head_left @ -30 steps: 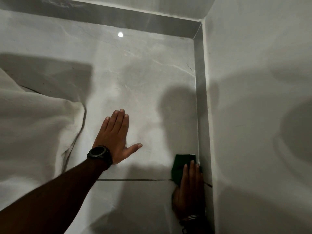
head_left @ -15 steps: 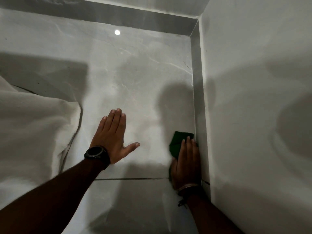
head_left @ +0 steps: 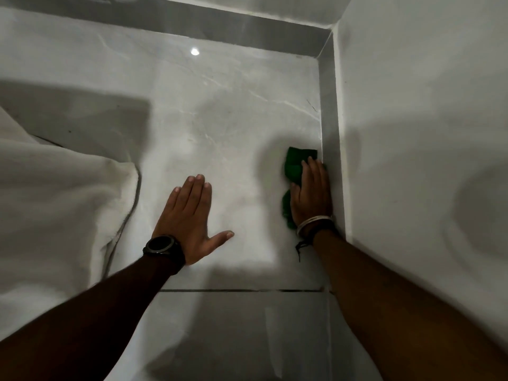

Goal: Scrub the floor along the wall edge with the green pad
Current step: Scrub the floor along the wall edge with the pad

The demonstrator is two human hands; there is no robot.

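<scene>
Against the skirting tile (head_left: 328, 111) our right hand (head_left: 312, 195) presses flat, fingers (head_left: 310, 167) extended, on the green pad (head_left: 295, 160) while our left hand (head_left: 189, 218) braces open on the floor (head_left: 220, 119), so knuckles may scrape the wall (head_left: 417, 133).

Bare forearms, black wristwatch (head_left: 160, 245), silver bangle (head_left: 313, 221), dark wrist thread (head_left: 301, 246)

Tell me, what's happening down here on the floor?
A person is scrubbing the floor where it meets the wall. The right hand lies flat on a green pad, pressing it down right against the wall's base strip. The left hand, with a watch on the wrist, rests flat on the tile, holding nothing. A white cloth lies to the left.
</scene>
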